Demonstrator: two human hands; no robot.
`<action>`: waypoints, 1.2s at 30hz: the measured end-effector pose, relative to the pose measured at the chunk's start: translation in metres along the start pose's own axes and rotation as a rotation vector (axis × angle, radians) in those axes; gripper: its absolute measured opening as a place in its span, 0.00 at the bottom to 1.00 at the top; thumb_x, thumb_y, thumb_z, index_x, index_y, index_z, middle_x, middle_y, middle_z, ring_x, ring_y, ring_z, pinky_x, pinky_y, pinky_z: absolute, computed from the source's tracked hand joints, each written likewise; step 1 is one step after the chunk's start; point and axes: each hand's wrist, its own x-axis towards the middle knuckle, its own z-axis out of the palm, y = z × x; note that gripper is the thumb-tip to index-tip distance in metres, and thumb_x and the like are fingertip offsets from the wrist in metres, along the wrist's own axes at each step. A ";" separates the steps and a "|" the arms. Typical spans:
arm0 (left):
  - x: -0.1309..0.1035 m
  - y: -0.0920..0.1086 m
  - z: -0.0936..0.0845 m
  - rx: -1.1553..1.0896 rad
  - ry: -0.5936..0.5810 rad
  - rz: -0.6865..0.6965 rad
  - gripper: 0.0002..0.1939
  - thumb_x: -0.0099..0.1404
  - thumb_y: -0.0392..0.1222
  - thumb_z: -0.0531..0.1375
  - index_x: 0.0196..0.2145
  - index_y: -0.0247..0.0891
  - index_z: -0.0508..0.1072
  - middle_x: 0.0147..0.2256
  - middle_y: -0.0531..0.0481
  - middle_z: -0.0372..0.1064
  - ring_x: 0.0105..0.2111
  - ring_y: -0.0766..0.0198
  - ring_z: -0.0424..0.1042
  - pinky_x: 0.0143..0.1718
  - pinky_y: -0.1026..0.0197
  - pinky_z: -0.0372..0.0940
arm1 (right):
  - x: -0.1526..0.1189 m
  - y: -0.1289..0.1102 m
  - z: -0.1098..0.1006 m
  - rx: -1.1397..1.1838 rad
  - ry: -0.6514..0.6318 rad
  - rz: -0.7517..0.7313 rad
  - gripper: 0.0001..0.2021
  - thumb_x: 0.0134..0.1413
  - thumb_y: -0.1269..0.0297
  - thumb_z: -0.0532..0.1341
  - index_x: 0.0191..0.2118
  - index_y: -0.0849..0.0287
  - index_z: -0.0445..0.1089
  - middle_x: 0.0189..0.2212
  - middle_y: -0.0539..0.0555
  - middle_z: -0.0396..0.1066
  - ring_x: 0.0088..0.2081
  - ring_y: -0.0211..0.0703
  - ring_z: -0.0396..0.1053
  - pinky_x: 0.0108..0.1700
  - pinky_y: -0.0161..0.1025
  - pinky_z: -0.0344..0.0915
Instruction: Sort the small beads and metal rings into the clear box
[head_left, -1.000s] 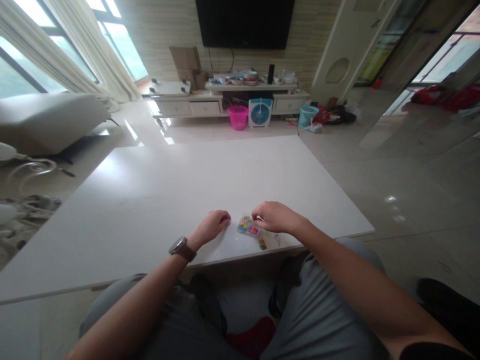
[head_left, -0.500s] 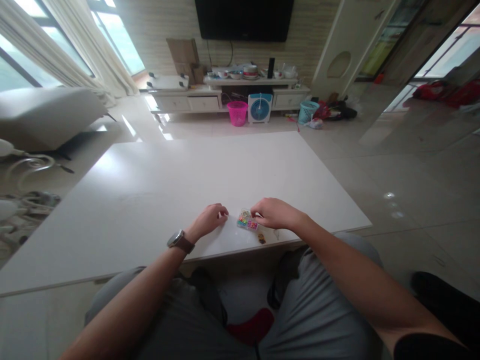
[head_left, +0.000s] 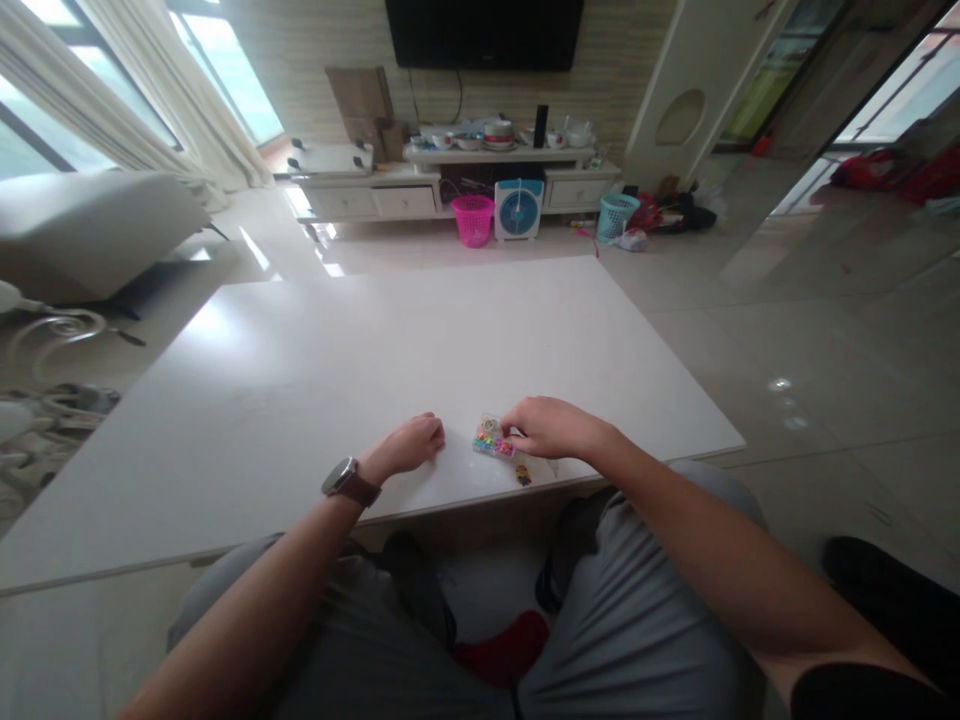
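Your left hand is now sitting farther from the box than in the earlier frame, its fingers curling in more tightly; whether they are gripping anything you cannot tell. Your right hand is staying at the box, its fingertips bunching together at the right side; whether they are pinching something is too small to tell. With twelve o'clock pointing away from you, the box is lying between your hands on the table: your left hand is resting apart at its nine, your right hand reaching in from its three. Coloured beads are filling its near part. The yellow charm is lying near its five.
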 end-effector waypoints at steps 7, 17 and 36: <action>0.004 0.028 -0.007 -0.636 0.038 0.000 0.08 0.63 0.44 0.59 0.32 0.36 0.70 0.28 0.50 0.71 0.27 0.65 0.69 0.31 0.62 0.64 | 0.010 0.000 0.014 0.066 0.176 -0.037 0.11 0.62 0.62 0.57 0.37 0.61 0.76 0.36 0.59 0.76 0.36 0.43 0.71 0.35 0.36 0.58; 0.000 0.055 -0.006 -1.022 0.115 -0.028 0.15 0.54 0.46 0.71 0.31 0.33 0.73 0.26 0.51 0.72 0.28 0.66 0.70 0.32 0.63 0.65 | 0.030 -0.018 0.035 0.786 0.385 -0.090 0.06 0.58 0.66 0.62 0.42 0.59 0.68 0.33 0.53 0.77 0.36 0.40 0.75 0.40 0.36 0.68; 0.000 0.055 0.000 -0.998 0.187 -0.040 0.20 0.52 0.49 0.72 0.34 0.35 0.72 0.29 0.47 0.77 0.31 0.60 0.77 0.36 0.58 0.72 | 0.042 -0.011 0.044 1.083 0.413 0.082 0.07 0.47 0.69 0.67 0.35 0.62 0.72 0.28 0.53 0.76 0.32 0.40 0.75 0.35 0.35 0.70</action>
